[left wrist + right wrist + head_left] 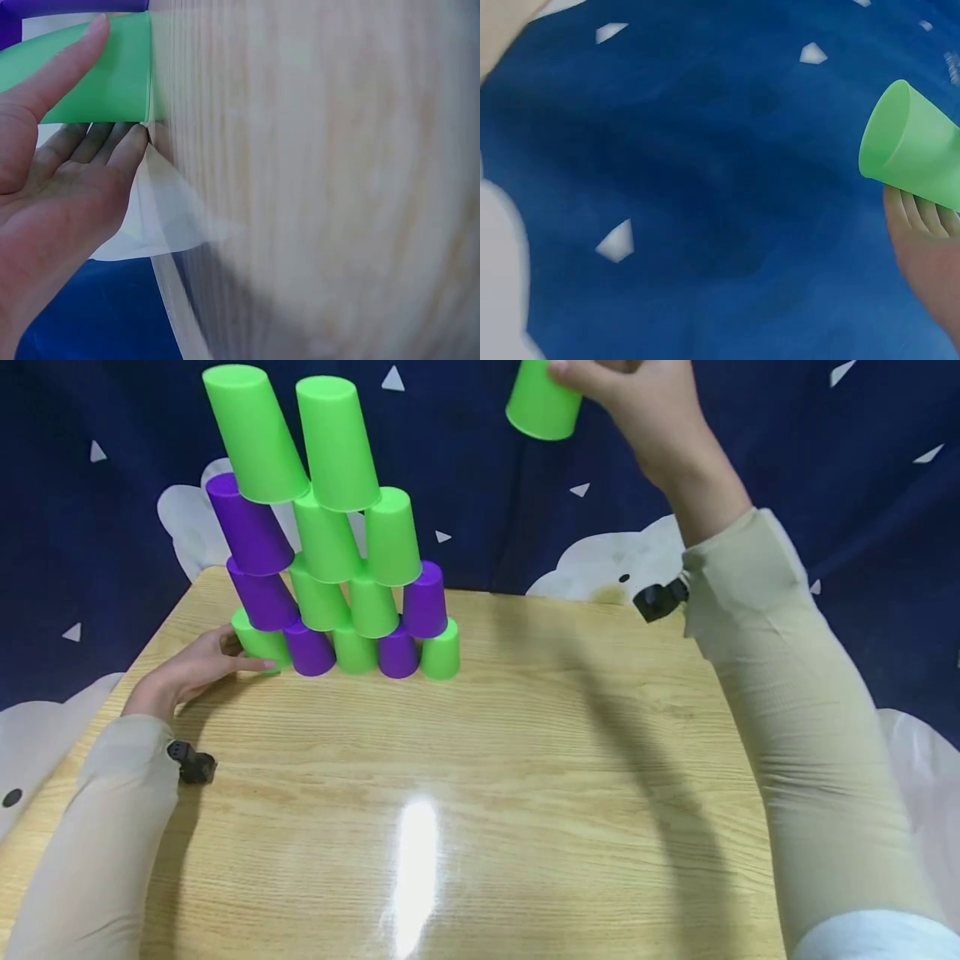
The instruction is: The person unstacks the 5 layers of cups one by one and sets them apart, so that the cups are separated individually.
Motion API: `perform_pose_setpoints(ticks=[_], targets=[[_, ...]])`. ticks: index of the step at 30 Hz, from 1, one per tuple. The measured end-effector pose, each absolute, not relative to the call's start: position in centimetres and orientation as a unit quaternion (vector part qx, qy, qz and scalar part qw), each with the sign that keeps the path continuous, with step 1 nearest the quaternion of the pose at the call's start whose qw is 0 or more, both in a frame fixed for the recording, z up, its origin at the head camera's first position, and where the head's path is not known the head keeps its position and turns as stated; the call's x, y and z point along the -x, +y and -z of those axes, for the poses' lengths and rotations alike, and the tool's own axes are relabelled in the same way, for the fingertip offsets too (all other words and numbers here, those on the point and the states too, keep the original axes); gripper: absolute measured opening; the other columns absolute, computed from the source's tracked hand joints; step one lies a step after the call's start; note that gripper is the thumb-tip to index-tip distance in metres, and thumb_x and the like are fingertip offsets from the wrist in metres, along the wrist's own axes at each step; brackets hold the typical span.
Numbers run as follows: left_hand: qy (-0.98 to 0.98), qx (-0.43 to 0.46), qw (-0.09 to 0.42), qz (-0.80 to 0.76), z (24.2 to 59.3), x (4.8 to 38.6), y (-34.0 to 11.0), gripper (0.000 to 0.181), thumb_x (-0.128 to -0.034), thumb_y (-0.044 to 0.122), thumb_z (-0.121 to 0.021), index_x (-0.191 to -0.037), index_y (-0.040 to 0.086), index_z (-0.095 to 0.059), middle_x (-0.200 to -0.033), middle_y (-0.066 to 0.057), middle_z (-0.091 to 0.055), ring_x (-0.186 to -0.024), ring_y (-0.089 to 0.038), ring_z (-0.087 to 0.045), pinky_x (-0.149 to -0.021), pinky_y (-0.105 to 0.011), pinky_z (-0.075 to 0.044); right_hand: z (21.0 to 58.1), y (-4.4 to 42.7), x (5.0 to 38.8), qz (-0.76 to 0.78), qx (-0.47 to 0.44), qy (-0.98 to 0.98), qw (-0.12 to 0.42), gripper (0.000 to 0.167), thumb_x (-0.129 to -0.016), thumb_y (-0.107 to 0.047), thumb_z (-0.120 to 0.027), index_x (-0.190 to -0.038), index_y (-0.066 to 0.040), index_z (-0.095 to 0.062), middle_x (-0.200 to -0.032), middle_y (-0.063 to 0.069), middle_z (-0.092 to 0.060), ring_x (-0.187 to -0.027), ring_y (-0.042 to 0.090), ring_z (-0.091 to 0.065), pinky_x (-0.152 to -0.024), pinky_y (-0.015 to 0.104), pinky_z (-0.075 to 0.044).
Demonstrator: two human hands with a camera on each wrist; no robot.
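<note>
A tiered stack of upside-down green and purple cups stands at the table's back left in the head view. Beside its lower left corner, my left hand (201,665) holds the end green cup (262,645) of the bottom row. In the left wrist view, the thumb lies along that green cup (120,71) with the other fingers on its opposite side. Two green cups (255,435) form the top tier, over a tier with a purple cup (251,527) at its left. High to the right, my right hand (648,414) grips another green cup (542,402), mouth downward, apart from the stack.
The light wooden table (525,760) extends in front of the stack and to its right. Behind hangs a dark blue curtain (480,452) with white shapes. Each sleeve carries a small black camera (660,600) near the wrist.
</note>
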State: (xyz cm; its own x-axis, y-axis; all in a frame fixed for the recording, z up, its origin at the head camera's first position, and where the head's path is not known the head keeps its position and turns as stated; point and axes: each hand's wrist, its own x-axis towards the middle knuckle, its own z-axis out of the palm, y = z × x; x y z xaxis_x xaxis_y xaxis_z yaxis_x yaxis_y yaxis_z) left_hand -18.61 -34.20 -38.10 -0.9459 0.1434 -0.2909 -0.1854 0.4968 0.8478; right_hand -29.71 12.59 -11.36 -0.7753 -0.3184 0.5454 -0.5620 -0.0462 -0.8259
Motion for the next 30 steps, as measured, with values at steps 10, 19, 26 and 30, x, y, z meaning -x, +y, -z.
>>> perform_pose_setpoints(ticks=[10, 19, 26, 30], targets=[[0.844, 0.019, 0.170, -0.509, 38.5, 18.4, -34.1, 0.088, -0.0921, 0.026, -0.071, -0.156, 0.003, -0.014, -0.153, -0.024, -0.027, -0.143, -0.041, -0.018, -0.116, -0.059, -0.011, 19.3, 23.9, 30.1, -0.671, -0.157, -0.724, 0.042, 0.057, -0.079, 0.004, -0.079, -0.130, -0.006, -0.057, -0.125, 0.009, -0.060, -0.116, 0.018, -0.060, -0.097, 0.021, -0.047], [0.843, 0.024, 0.170, -0.510, 38.4, 17.9, -34.4, 0.089, -0.0933, 0.025, -0.070, -0.156, 0.001, -0.011, -0.155, -0.025, -0.024, -0.145, -0.041, -0.015, -0.117, -0.057, -0.010, 26.9, 32.6, 30.4, -0.585, -0.034, -0.809, 0.038, 0.065, -0.084, -0.009, -0.078, -0.141, -0.009, -0.045, -0.118, -0.006, -0.058, -0.113, 0.007, -0.058, -0.084, 0.010, -0.048], [0.838, 0.027, 0.170, -0.518, 38.8, 17.7, -34.5, 0.085, -0.0951, 0.020, -0.067, -0.156, 0.000, -0.011, -0.153, -0.027, -0.026, -0.144, -0.041, -0.017, -0.117, -0.057, -0.011, 31.7, 38.1, 29.9, -0.481, 0.052, -0.874, 0.029, 0.071, -0.088, -0.027, -0.074, -0.147, -0.011, -0.037, -0.118, -0.014, -0.048, -0.118, 0.007, -0.048, -0.090, 0.013, -0.043], [0.838, 0.028, 0.172, -0.517, 38.7, 17.7, -34.4, 0.085, -0.0953, 0.019, -0.066, -0.155, -0.001, -0.010, -0.154, -0.028, -0.024, -0.144, -0.043, -0.016, -0.116, -0.059, -0.011, 33.4, 40.7, 29.3, -0.434, 0.084, -0.897, 0.006, 0.084, -0.090, -0.037, -0.071, -0.154, -0.007, -0.025, -0.142, 0.008, -0.041, -0.131, 0.016, -0.041, -0.103, 0.022, -0.039]])
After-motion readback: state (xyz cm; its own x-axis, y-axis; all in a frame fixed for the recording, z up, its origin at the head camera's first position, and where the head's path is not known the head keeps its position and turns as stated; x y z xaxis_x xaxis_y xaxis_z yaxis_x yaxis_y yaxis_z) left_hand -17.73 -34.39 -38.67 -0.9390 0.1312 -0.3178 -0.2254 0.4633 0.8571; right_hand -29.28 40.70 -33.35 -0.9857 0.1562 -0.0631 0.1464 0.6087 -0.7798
